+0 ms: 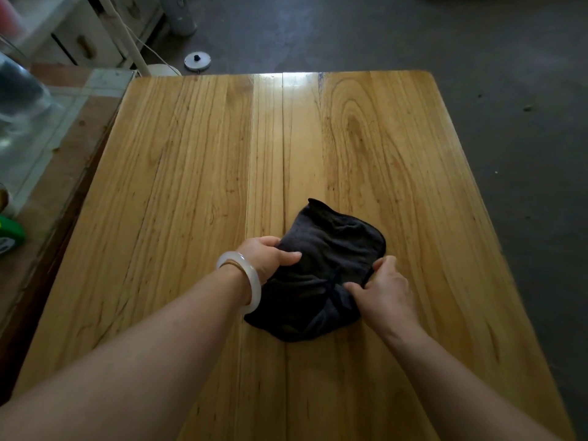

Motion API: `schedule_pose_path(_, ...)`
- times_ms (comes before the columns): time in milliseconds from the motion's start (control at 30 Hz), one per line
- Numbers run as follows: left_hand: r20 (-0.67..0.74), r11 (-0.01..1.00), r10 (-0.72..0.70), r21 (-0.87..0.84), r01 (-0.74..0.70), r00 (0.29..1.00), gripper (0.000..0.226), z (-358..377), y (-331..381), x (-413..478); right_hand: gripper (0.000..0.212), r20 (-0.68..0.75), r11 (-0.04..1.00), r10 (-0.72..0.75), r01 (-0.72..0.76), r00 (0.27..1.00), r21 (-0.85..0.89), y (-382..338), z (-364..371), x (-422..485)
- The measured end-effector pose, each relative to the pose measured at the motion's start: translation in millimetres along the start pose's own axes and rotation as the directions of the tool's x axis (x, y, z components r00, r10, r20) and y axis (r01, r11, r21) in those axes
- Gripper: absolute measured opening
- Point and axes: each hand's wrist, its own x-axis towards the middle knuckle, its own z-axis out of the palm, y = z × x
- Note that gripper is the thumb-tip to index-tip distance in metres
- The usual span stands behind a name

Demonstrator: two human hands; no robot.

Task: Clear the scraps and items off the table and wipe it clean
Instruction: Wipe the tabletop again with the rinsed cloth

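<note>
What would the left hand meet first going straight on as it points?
The left hand grips the dark cloth, so that first; beyond it, probably the right hand at the opposite edge.

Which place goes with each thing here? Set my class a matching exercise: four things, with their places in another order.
Things: 1 dark cloth; 2 white bangle; 3 round grey disc; 4 green object.
Places: A on the floor beyond the table; B on the left wrist; C at the picture's left edge; D on the table, gripped by left hand and right hand.
Pairs: 1-D, 2-B, 3-A, 4-C.
</note>
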Motion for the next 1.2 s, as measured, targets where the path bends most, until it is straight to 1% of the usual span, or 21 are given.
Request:
schedule_pose_path(100,0.012,0.996,0.061,-0.073,-0.060,0.998,0.044,4,1,-3,0.050,-0.016,0.998,-0.035,0.036,0.999,0.043,-8,11,-4)
schedule_pose_path(167,-0.026,0.981,0.117,-0.156,-0.119,0.993,0.031,5,5,-7,0.047,-0.022,0.963,-0.045,0.049,0.999,0.265,-15,9,-5)
schedule_pose_path(233,-0.092,0.946,0.164,-0.267,-0.183,0.982,0.027,2,13,-13,0.041,-0.038,0.857,-0.043,0.057,0.998,0.512,-25,-2,-6)
schedule_pose_path(300,-0.142,0.918,0.211,-0.309,-0.246,0.967,0.030,-5,24,-25,0.039,-0.053,0.762,-0.064,0.083,0.997,0.642,-37,-18,-4)
schedule_pose_path(333,-0.155,0.912,0.248,-0.296,-0.285,0.956,0.031,-9,31,-32,0.037,-0.061,0.745,-0.096,0.112,0.994,0.657,-44,-26,-1)
schedule_pose_path(433,-0.192,0.882,0.377,-0.226,-0.415,0.906,0.025,-17,50,-50,0.025,-0.050,0.789,-0.264,0.246,0.963,0.563,-66,-50,11)
schedule_pose_path(467,-0.212,0.865,0.412,-0.215,-0.454,0.886,0.021,-18,57,-56,0.026,-0.036,0.802,-0.326,0.297,0.945,0.518,-73,-58,14)
schedule_pose_path(567,-0.309,0.804,0.467,-0.240,-0.544,0.828,0.009,-21,78,-72,0.045,-0.026,0.803,-0.498,0.473,0.867,0.363,-95,-87,19)
schedule_pose_path(600,-0.344,0.788,0.468,-0.256,-0.561,0.814,0.007,-22,83,-75,0.047,-0.040,0.795,-0.554,0.543,0.831,0.271,-101,-93,20)
schedule_pose_path(667,-0.400,0.769,0.467,-0.257,-0.586,0.788,0.009,-25,89,-78,0.039,-0.115,0.747,-0.661,0.665,0.741,-0.001,-106,-98,21)
schedule_pose_path(733,-0.442,0.784,0.462,-0.202,-0.587,0.769,0.014,-23,87,-75,0.024,-0.215,0.683,-0.730,0.705,0.649,-0.192,-102,-92,22)
schedule_pose_path(800,-0.452,0.838,0.449,-0.087,-0.539,0.771,0.017,-17,72,-68,0.017,-0.247,0.654,-0.756,0.698,0.606,-0.290,-86,-78,21)
schedule_pose_path(833,-0.438,0.875,0.432,-0.008,-0.483,0.789,0.019,-13,60,-63,0.017,-0.222,0.641,-0.766,0.689,0.603,-0.338,-75,-68,19)
schedule_pose_path(900,-0.358,0.938,0.346,0.133,-0.320,0.867,0.023,-9,30,-50,0.024,-0.099,0.595,-0.774,0.664,0.626,-0.452,-47,-48,14)
schedule_pose_path(967,-0.270,0.969,0.182,0.211,-0.127,0.946,0.029,-6,-2,-38,0.028,0.096,0.513,-0.743,0.656,0.662,-0.553,-17,-27,7)
schedule_pose_path(1000,-0.240,0.973,0.096,0.226,-0.041,0.966,0.034,-5,-16,-33,0.028,0.181,0.480,-0.711,0.657,0.679,-0.582,-4,-18,3)
schedule_pose_path(1033,-0.224,0.973,0.034,0.232,0.020,0.974,0.036,-4,-27,-30,0.029,0.230,0.466,-0.687,0.660,0.690,-0.589,6,-12,0)
schedule_pose_path(1067,-0.219,0.972,0.009,0.231,0.043,0.976,0.035,-3,-36,-28,0.035,0.252,0.480,-0.663,0.659,0.705,-0.580,12,-8,-2)
schedule_pose_path(1100,-0.233,0.975,0.010,0.217,0.042,0.972,0.032,-1,-42,-27,0.043,0.239,0.510,-0.657,0.656,0.715,-0.557,15,-6,-3)
schedule_pose_path(1133,-0.275,0.980,0.034,0.196,0.021,0.961,0.030,0,-45,-25,0.049,0.197,0.547,-0.668,0.653,0.718,-0.524,13,-5,-4)
schedule_pose_path(1200,-0.416,0.977,0.106,0.211,-0.018,0.903,0.024,0,-46,-20,0.050,0.089,0.615,-0.696,0.656,0.712,-0.437,2,-3,-2)
